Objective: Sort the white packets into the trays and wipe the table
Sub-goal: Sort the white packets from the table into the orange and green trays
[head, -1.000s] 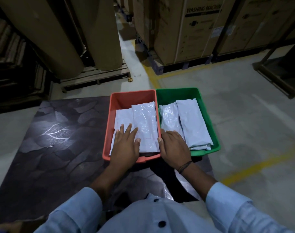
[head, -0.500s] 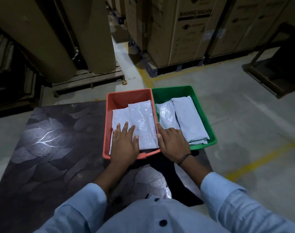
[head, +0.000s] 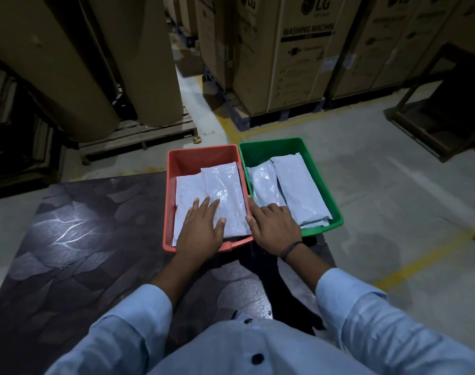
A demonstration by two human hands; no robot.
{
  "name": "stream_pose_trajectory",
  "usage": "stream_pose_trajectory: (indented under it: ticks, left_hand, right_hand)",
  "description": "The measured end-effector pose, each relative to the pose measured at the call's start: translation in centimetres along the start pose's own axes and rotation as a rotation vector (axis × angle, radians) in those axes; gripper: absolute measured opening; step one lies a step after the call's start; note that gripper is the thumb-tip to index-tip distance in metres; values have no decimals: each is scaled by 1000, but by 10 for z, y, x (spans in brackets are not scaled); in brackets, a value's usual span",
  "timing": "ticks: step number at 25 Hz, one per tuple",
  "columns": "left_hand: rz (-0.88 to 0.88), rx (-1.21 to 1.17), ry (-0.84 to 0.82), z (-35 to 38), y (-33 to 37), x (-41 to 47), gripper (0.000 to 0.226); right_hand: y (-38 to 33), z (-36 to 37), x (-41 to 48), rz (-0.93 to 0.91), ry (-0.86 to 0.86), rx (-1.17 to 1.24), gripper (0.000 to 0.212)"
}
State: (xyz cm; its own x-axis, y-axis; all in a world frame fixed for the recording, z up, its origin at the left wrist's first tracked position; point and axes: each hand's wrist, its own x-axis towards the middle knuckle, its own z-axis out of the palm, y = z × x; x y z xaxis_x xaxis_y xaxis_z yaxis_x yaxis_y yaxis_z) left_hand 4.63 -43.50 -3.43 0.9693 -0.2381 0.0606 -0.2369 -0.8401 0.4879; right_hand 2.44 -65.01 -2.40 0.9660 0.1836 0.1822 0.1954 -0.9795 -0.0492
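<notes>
Left hand lies flat, released, on the packets in the red tray at 12 o'clock, right hand likewise in the green tray at 1 o'clock, which seems to overhang the table, so pressing could tip it.

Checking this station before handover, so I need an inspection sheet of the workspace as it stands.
Surface: dark leaf-patterned table, with glare patches; both trays sit at its far right.
Job's things: red tray and green tray side by side; red tray's packets and green tray's packets lie inside; no cloth seen.
Clutter: nothing seen.
Hands: left hand flat on the red tray's packets, fingers straight; right hand at the green tray's near-left corner, fingers bent, grip unclear.
Cables: nothing seen.
Surroundings: cardboard boxes, brown rolls on a pallet, yellow floor lines.
</notes>
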Motion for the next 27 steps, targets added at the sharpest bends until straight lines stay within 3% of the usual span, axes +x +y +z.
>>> stream_pose_trajectory:
  ticks: [27]
  left_hand:
    - [-22, 8, -30, -5, -1, 28, 52]
  right_hand:
    - [3, -2, 25, -12, -8, 0, 53]
